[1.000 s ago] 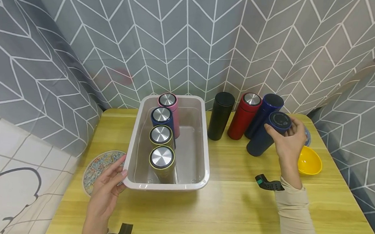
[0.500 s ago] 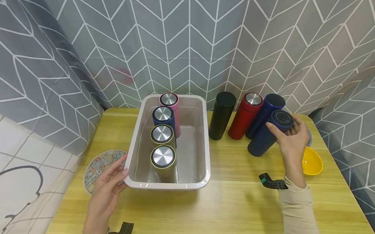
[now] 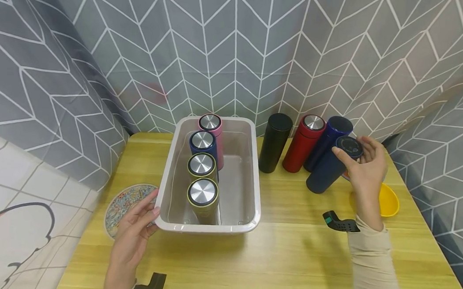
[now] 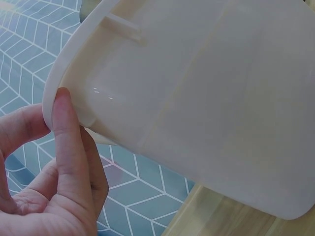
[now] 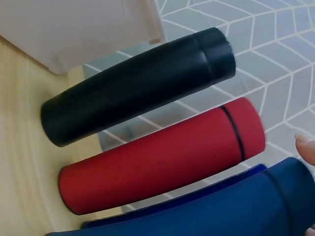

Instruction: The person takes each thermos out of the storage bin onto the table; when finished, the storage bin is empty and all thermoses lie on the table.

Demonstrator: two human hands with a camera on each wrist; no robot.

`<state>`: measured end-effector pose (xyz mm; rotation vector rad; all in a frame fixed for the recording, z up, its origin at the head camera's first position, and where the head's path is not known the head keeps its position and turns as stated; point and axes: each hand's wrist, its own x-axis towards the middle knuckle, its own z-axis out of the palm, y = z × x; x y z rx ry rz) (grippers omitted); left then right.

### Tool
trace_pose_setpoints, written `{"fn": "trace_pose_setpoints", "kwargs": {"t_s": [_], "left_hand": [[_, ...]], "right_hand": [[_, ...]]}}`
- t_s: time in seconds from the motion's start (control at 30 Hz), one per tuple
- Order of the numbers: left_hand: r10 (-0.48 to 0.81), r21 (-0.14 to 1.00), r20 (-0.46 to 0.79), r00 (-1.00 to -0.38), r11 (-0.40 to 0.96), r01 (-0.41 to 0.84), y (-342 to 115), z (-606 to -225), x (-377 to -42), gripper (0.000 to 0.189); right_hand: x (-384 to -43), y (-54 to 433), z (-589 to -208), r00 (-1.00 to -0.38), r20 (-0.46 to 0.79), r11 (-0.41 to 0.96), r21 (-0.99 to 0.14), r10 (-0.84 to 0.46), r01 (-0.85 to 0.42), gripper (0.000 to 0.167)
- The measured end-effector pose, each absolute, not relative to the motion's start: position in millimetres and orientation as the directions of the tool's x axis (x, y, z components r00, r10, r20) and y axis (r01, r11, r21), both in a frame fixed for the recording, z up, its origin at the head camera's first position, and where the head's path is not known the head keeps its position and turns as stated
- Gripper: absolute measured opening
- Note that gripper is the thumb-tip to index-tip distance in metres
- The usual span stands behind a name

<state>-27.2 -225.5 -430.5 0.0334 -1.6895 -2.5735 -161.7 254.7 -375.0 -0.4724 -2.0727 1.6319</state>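
My left hand [image 3: 132,235] pinches the near left corner of a light grey plastic tub [image 3: 256,194], thumb and fingers on its rim. In the left wrist view the tub's outer wall [image 4: 211,108] fills most of the picture. At the right, my right hand [image 3: 366,175] is spread loosely around the top of an upright dark blue vacuum flask [image 3: 325,172]. Its thumb [image 5: 306,148] is apart from the lid in the right wrist view. Several flasks stand in a row in the tub: a pink one [image 3: 220,148], a blue one [image 3: 203,150] and yellow-green ones [image 3: 207,213].
A black flask [image 3: 272,149], a red flask [image 3: 300,148] and a shiny blue flask [image 3: 322,145] stand right of the tub. Beside my right wrist is a yellow bowl [image 3: 389,202]. A patterned round mat [image 3: 122,204] lies left of the tub. A patterned curtain [image 3: 245,52] hangs behind the table.
My right hand has loosened from the dark blue flask, its fingers opening and shifting right. The flask stays standing. My left hand keeps its place on the tub's rim.
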Motion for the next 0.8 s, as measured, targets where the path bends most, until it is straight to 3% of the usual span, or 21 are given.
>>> {"fn": "trace_pose_setpoints", "kwargs": {"t_s": [0.2, 0.37, 0.6, 0.8], "left_hand": [[-0.073, 0.919, 0.008, -0.997, -0.393, 0.036, -225, -430, -27, 0.046], [-0.067, 0.916, 0.012, -0.998, -0.4, 0.038, -226, -430, -27, 0.046], [-0.051, 0.913, 0.006, -0.999, -0.407, 0.026, -226, -431, -27, 0.047], [-0.053, 0.915, -0.004, -0.999, -0.403, 0.018, -226, -430, -27, 0.047]], "right_hand": [[-153, 251, -363, -0.829, 0.229, 0.352, -0.935, 0.511, -0.041, 0.071], [-142, 240, -348, -0.854, 0.243, 0.359, -0.931, 0.46, -0.071, 0.069], [-122, 216, -332, -0.958, 0.22, 0.33, -0.932, 0.186, -0.15, 0.066], [-106, 188, -331, -0.974, 0.228, 0.291, -0.931, -0.002, -0.219, 0.058]]}}
